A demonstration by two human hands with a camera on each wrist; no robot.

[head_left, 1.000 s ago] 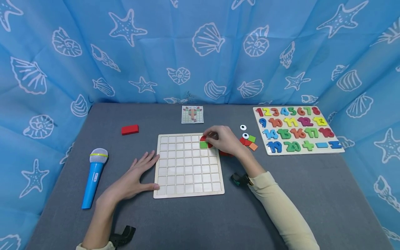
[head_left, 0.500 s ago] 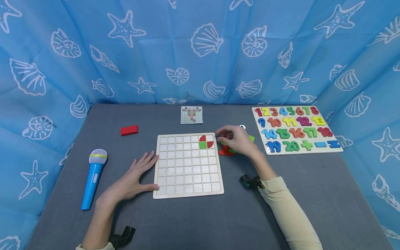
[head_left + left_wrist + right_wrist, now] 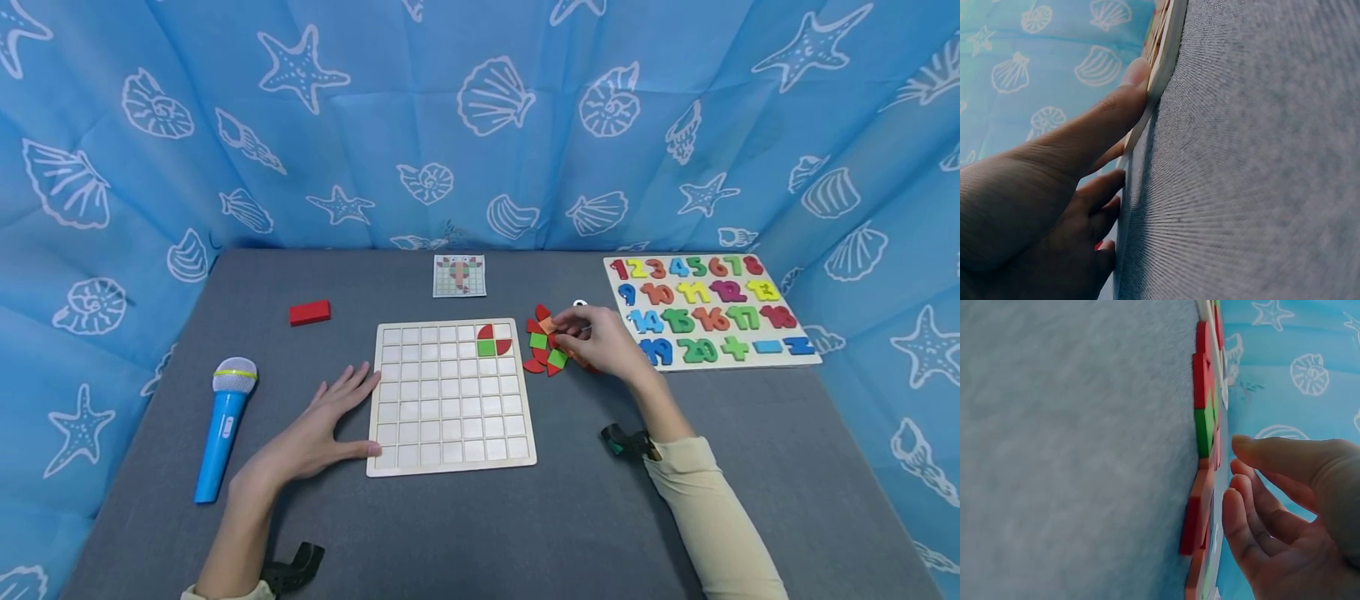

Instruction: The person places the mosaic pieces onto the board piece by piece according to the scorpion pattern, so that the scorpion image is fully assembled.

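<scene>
My left hand (image 3: 327, 422) lies along the left edge of a pale wooden grid board (image 3: 453, 408), thumb and fingertips touching it. In the left wrist view its thumb (image 3: 1107, 119) rests at the board's rim. Near the board's top right corner sit a green square tile (image 3: 486, 347) and two red quarter-circle tiles, one above it (image 3: 486, 332) and one at its right. My right hand (image 3: 600, 337) hovers over a pile of loose red, green and orange tiles (image 3: 538, 341), partly hiding them. In the right wrist view its bent fingers (image 3: 1244, 528) and thumb show nothing between them.
A small pattern card (image 3: 459, 276) lies behind the board. On the right is a number puzzle board (image 3: 716, 312). A red block (image 3: 310, 312) and a blue toy microphone (image 3: 226, 429) lie on the left. A blue shell-print curtain (image 3: 480, 167) hangs behind the grey table.
My right hand has left the board's top right corner and moved right over the loose tiles, uncovering the three placed tiles. My left hand stays put.
</scene>
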